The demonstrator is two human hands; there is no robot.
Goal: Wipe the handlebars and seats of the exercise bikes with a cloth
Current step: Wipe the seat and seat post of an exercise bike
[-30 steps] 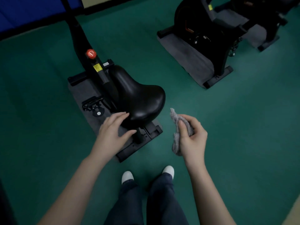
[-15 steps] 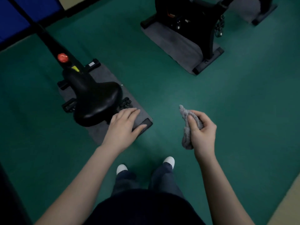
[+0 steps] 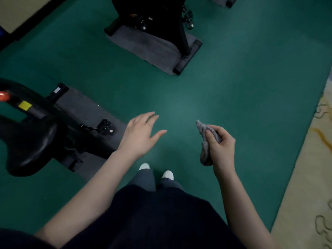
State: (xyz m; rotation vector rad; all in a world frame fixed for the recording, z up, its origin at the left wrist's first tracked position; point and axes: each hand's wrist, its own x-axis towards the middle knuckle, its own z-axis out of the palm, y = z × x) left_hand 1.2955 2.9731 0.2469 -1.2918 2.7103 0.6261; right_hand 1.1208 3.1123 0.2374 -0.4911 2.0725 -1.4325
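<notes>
The grey cloth (image 3: 204, 152) is bunched in the right hand (image 3: 222, 151), a little to 4 o'clock from the middle of the view. The thumb and curled fingers pinch it, and both ends hang free. The left hand (image 3: 140, 135) hovers at 9 o'clock from the cloth, well apart from it, with fingers straight and spread, holding nothing. The black seat (image 3: 29, 144) of the near bike is at 8 o'clock, away from both hands; its frame carries a yellow label (image 3: 25, 105). This bike stands on a grey mat (image 3: 84, 106). A second bike (image 3: 154, 13) stands at 12 o'clock on the green floor (image 3: 242, 78). White shoes (image 3: 144, 166) show at 6 o'clock, and a pale rug (image 3: 305, 186) at 4 o'clock.
</notes>
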